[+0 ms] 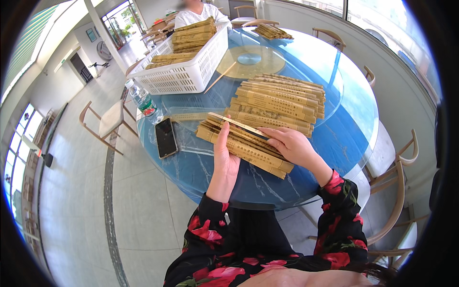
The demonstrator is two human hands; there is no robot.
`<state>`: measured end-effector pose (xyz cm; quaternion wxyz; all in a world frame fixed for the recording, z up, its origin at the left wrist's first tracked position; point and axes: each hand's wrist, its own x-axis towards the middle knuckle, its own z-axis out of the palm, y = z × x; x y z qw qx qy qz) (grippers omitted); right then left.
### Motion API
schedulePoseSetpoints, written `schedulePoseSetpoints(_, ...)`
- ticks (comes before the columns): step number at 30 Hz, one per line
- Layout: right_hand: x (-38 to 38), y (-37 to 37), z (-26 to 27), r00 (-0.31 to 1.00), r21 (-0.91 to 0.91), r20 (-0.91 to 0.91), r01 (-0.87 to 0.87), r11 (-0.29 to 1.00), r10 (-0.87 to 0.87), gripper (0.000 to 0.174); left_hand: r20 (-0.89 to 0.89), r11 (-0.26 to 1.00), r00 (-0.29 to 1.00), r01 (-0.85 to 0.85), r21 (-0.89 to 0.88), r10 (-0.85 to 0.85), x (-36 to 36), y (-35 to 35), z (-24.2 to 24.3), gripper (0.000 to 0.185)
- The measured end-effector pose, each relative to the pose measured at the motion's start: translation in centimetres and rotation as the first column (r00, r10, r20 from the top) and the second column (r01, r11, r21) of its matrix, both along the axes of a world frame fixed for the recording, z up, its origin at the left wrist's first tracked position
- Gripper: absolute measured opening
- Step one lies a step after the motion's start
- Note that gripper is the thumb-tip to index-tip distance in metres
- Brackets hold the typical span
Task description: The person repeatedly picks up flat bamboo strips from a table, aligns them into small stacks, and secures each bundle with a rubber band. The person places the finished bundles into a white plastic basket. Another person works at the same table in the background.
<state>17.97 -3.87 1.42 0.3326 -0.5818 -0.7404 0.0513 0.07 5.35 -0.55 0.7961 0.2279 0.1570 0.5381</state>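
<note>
A narrow tan strip (238,123), seen nearly edge-on with a pale edge, slants between my two hands. My left hand (226,161) grips its left part, thumb up along the near side. On the strip's right end rest the fingers of my right hand (292,143). Below them lies a near pile of flat tan strips (247,150) bearing printed characters; whether they are paper or bamboo I cannot tell. Just beyond, a larger overlapping stack of similar strips (279,100) is spread out. My fingers hide part of the held strip.
A white plastic basket (183,77) holds more strips. Around it are a thin wooden stick (220,77), a water bottle (143,100), a smartphone (166,138) and clear plastic sleeves (192,138). A small bundle (273,31) lies across the round glass-topped table (344,143). A person (200,12) sits opposite.
</note>
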Motion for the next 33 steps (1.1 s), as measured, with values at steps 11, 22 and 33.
schedulePoseSetpoints(11, 0.4, 0.2, -1.4, 0.965, -0.081, -0.052, -0.260, 0.962, 0.256, 0.079, 0.107, 0.996, 0.990, 0.086, 0.034, -0.089, -0.9, 1.3, -1.3, 0.022)
schedulePoseSetpoints(22, -1.1, -0.1, -0.1, 0.973, -0.400, -0.174, -0.211, 0.892, 0.152, 0.080, 0.028, 0.972, 0.987, -0.161, 0.170, 0.158, -0.8, 0.4, -0.2, 0.040)
schedulePoseSetpoints(33, 0.7, -0.1, 0.5, 0.804, -0.610, -0.589, -0.505, 0.611, 0.077, 0.073, -0.032, -0.096, 0.126, 0.871, 0.482, 0.991, -3.3, -2.0, 4.1, 0.093)
